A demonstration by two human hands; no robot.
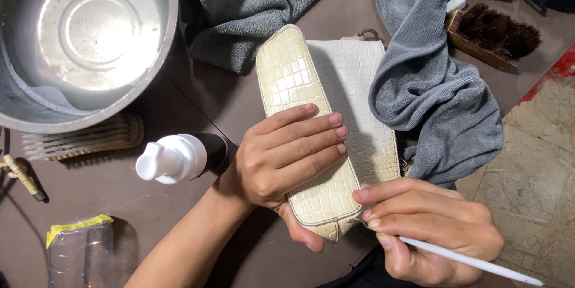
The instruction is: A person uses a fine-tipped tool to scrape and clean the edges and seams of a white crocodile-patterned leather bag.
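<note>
Here the left hand point(281, 159) grips the cream purse point(323, 126), right hand point(431, 228) pinching a white stick point(473, 262)

Evenly lit from above, fairly bright, colours warm. Strong glare inside the metal basin point(90, 30) at the tabletop's far left corner, its bottom almost washed out to white. Soft sheen along the cream purse point(326, 108) and on the white pump bottle point(173, 157). Shadows soft and short, darkest under the left hand point(281, 156), beneath the forearm, and in the folds of the grey towel point(431, 96). Sharp in the middle; slight softness toward the near left corner, around the clear plastic bottle point(81, 252). Mild wide-angle curving at the edges, plainest on the basin rim.
</note>
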